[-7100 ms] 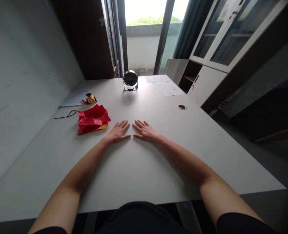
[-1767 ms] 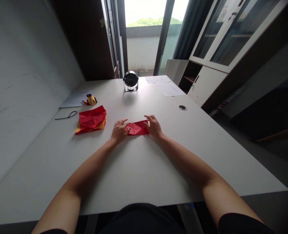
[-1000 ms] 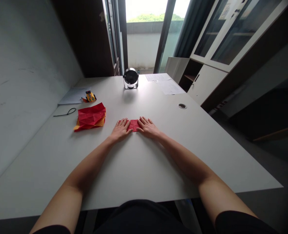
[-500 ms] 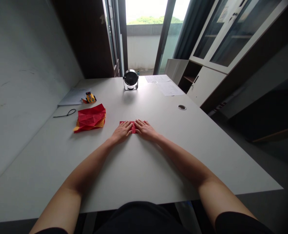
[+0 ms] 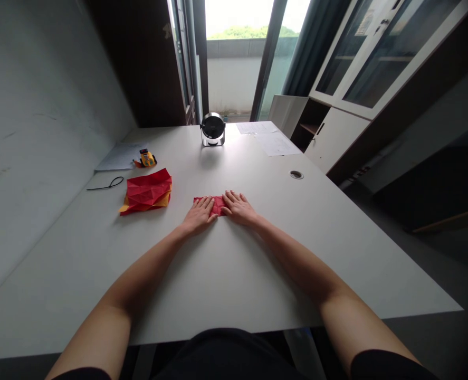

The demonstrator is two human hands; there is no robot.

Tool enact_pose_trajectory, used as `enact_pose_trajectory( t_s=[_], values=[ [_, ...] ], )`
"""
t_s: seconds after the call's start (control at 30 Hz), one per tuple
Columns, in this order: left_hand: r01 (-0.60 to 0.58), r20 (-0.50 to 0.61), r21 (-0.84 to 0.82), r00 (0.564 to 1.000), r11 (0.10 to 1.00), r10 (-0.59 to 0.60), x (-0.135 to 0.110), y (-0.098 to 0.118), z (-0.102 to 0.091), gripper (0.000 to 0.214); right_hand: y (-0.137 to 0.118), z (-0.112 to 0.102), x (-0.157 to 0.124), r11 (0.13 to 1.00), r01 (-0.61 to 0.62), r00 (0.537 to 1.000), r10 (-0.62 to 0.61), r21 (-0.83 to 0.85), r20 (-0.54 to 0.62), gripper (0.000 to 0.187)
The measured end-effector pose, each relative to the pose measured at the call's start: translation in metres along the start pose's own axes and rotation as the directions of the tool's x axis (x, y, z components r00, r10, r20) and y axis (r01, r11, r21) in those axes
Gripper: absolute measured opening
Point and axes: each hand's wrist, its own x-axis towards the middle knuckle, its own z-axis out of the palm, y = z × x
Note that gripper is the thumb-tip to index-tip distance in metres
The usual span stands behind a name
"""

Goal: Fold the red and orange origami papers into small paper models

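Note:
A folded red paper (image 5: 219, 203) lies on the white table (image 5: 226, 274) in front of me, mostly covered by my hands. My left hand (image 5: 199, 216) rests flat on its left part, fingers stretched out. My right hand (image 5: 239, 208) lies flat on its right part, fingers spread and pressing down. To the left sits a pile of creased red and orange paper sheets (image 5: 146, 191), untouched.
A small black desk fan (image 5: 212, 129) stands at the far middle. A yellow toy (image 5: 147, 158), a grey sheet (image 5: 118, 157) and a black cable tie (image 5: 107, 184) lie far left. White papers (image 5: 271, 140) and a cable hole (image 5: 296, 174) are at right.
A red sheet came from the pile to the table's middle and got folded smaller. In the last half second both hands stay flat on it, shifting slightly.

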Motion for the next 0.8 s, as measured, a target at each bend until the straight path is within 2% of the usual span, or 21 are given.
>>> enact_pose_trajectory(
  t_s=[0.3,0.53,0.6,0.7,0.8],
  values=[
    [0.021,-0.007,-0.006,1.000,1.000,-0.021,-0.001,-0.004,0.001,0.075,0.018,-0.002,-0.003,0.992,-0.127,0.992,0.127,-0.015,-0.002,0.071],
    [-0.011,-0.006,-0.063,1.000,0.998,0.010,-0.004,-0.004,-0.003,0.072,0.040,-0.004,-0.002,0.962,-0.271,0.958,0.271,0.018,-0.094,0.065],
    [-0.058,-0.031,-0.057,0.998,0.997,0.056,-0.006,-0.003,-0.006,0.066,0.036,-0.005,-0.003,0.968,-0.250,0.958,0.250,0.015,-0.139,0.067],
    [-0.153,-0.024,-0.058,0.988,0.987,0.152,-0.008,0.000,-0.011,0.059,0.020,-0.007,-0.006,0.993,-0.113,0.976,0.106,-0.023,-0.190,0.064],
    [-0.205,0.034,-0.077,0.978,0.976,0.208,-0.010,0.003,-0.012,0.061,0.007,-0.007,-0.010,0.999,0.017,0.990,-0.023,-0.043,-0.142,0.060]
  ],
)
